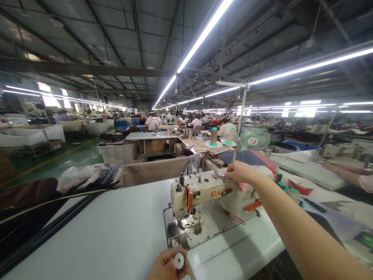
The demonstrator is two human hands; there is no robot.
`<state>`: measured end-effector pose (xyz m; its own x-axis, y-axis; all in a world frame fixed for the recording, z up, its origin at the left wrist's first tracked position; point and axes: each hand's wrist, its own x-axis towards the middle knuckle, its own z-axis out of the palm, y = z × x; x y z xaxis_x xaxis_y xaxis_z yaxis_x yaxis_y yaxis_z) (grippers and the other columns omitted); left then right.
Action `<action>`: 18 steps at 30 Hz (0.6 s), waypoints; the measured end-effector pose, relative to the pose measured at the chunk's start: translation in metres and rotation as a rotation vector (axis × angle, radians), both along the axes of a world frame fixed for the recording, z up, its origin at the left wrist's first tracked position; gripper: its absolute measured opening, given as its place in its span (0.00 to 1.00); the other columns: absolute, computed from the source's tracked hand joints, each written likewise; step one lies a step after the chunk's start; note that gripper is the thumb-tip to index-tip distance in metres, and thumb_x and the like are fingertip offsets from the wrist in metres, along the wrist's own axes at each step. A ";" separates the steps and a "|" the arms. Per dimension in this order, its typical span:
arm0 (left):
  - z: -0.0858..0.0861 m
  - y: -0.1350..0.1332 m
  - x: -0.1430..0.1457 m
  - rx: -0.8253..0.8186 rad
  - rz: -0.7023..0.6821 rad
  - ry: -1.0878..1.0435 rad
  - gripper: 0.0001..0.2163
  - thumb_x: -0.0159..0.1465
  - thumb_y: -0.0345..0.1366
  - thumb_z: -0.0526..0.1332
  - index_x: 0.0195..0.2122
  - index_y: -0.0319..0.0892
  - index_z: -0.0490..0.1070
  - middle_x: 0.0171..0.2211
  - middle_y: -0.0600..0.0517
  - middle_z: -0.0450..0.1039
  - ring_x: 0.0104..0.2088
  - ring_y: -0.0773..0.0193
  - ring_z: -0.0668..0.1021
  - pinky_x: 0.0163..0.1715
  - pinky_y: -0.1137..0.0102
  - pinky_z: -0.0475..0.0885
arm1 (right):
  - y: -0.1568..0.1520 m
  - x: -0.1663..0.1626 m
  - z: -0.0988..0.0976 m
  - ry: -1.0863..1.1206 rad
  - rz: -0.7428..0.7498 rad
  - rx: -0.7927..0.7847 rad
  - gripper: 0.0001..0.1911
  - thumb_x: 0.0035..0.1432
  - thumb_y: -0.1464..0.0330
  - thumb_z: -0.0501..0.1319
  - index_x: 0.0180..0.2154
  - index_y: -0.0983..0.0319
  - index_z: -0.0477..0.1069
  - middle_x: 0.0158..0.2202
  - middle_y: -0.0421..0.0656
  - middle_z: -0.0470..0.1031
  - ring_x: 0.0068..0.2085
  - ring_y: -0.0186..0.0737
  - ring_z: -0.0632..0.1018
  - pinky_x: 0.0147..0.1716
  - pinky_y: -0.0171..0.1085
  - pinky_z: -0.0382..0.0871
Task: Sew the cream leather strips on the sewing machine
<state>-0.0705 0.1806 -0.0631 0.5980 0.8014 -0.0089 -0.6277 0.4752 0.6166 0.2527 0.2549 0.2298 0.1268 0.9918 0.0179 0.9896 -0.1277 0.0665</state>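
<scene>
In my left hand [167,264], low in the middle of the view, the fingers are closed around a small pale metal bobbin [178,261] with a hole at its centre. A cream sewing machine [210,190] with red lettering stands just beyond it. My right hand [240,174] reaches over the machine's top, its fingers drawn together beside a small round metal disc [221,175]. What those fingertips grip, if anything, is hidden. Pink-handled tweezers [235,217] lie on the machine bed under the arm.
The pale worktable [116,229] spreads to the left, with dark strips [55,221] along its far side. Behind the machine are thread cones [213,137] and a green fan [254,139]. Another person's arm [346,173] shows at the right edge. More workers sit farther back.
</scene>
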 end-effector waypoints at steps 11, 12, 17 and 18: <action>0.006 -0.004 0.006 -0.038 -0.097 0.126 0.21 0.53 0.46 0.77 0.41 0.36 0.81 0.33 0.42 0.78 0.30 0.66 0.77 0.32 0.73 0.68 | 0.001 -0.032 -0.013 -0.179 0.158 0.141 0.14 0.67 0.63 0.60 0.49 0.64 0.72 0.53 0.48 0.75 0.54 0.46 0.76 0.54 0.51 0.70; 0.007 -0.005 0.006 -0.028 -0.115 0.127 0.21 0.53 0.46 0.77 0.41 0.36 0.81 0.34 0.42 0.78 0.30 0.66 0.76 0.33 0.73 0.68 | 0.001 -0.031 -0.011 -0.184 0.157 0.109 0.12 0.66 0.63 0.61 0.46 0.64 0.74 0.49 0.47 0.77 0.50 0.45 0.78 0.51 0.49 0.72; 0.009 0.001 0.012 -0.051 -0.186 0.117 0.25 0.54 0.51 0.75 0.44 0.34 0.80 0.38 0.38 0.78 0.35 0.62 0.77 0.37 0.71 0.69 | -0.002 -0.031 -0.006 -0.257 0.068 0.138 0.13 0.65 0.63 0.62 0.45 0.65 0.74 0.47 0.48 0.78 0.47 0.45 0.79 0.49 0.49 0.74; 0.009 0.001 0.013 -0.050 -0.194 0.112 0.26 0.54 0.51 0.75 0.44 0.34 0.80 0.39 0.38 0.78 0.36 0.62 0.78 0.37 0.71 0.70 | -0.003 -0.034 -0.008 -0.271 0.090 0.165 0.13 0.66 0.64 0.61 0.46 0.66 0.74 0.50 0.49 0.77 0.50 0.46 0.78 0.52 0.50 0.72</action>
